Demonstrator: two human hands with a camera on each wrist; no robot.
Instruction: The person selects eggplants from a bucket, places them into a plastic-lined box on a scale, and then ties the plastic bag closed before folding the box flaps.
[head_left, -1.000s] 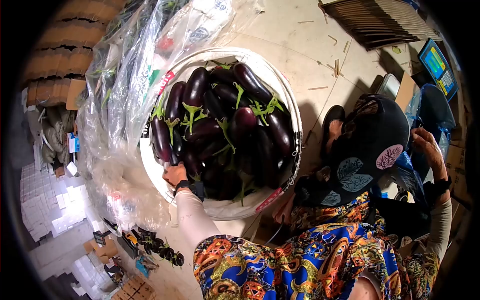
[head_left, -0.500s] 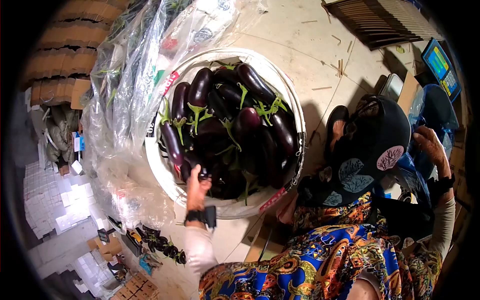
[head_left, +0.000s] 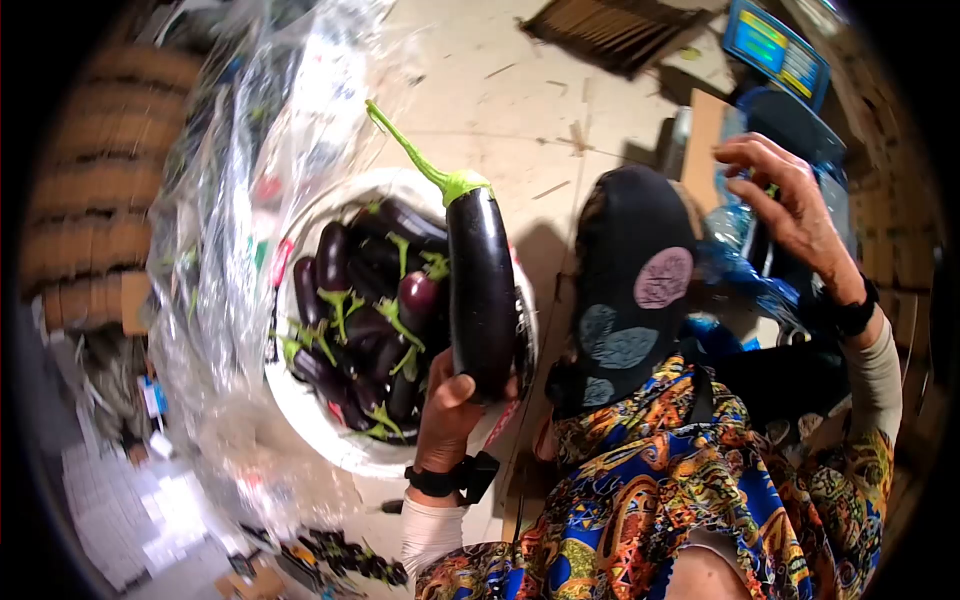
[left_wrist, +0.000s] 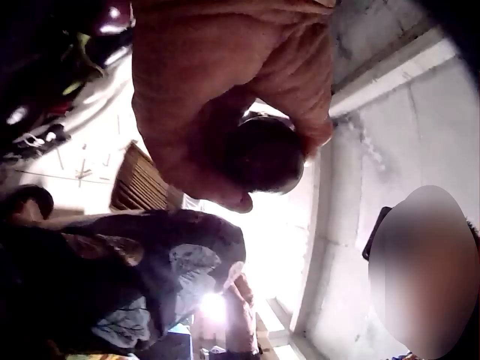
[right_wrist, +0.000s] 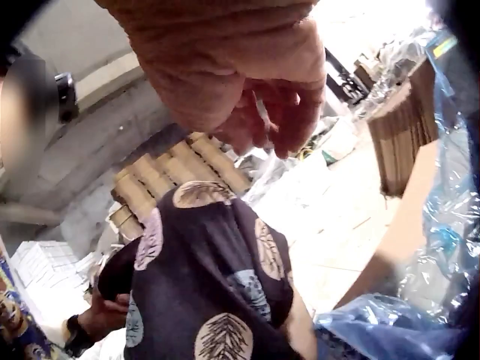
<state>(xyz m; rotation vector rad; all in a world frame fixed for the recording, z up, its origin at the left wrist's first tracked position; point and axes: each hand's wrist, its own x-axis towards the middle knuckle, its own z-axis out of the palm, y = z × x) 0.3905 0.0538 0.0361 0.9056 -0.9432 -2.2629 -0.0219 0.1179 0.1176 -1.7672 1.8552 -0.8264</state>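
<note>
My left hand [head_left: 447,425] grips a large dark purple eggplant [head_left: 480,290] by its rounded lower end. It stands nearly upright in the head view, its long green stem pointing up and to the left. From the left wrist, the eggplant's dark end [left_wrist: 270,154] shows between thumb and fingers. Behind it, a white round sack [head_left: 345,455] holds several more eggplants [head_left: 335,260] with green caps. My right hand [head_left: 795,205] is raised above blue plastic [head_left: 745,265], its fingers loosely bent and nothing visible in them.
A knee in dark patterned cloth [head_left: 625,270] lies between sack and blue plastic. A blue scale display [head_left: 775,50] and a cardboard flap [head_left: 703,135] are at upper right. Clear plastic sheeting [head_left: 225,200] covers the left. Eggplants [head_left: 350,555] lie on the floor below.
My left hand has lifted an eggplant out of the sack and brought it up and to the right. My right hand has risen from beside the blue plastic. The head view has shifted.
</note>
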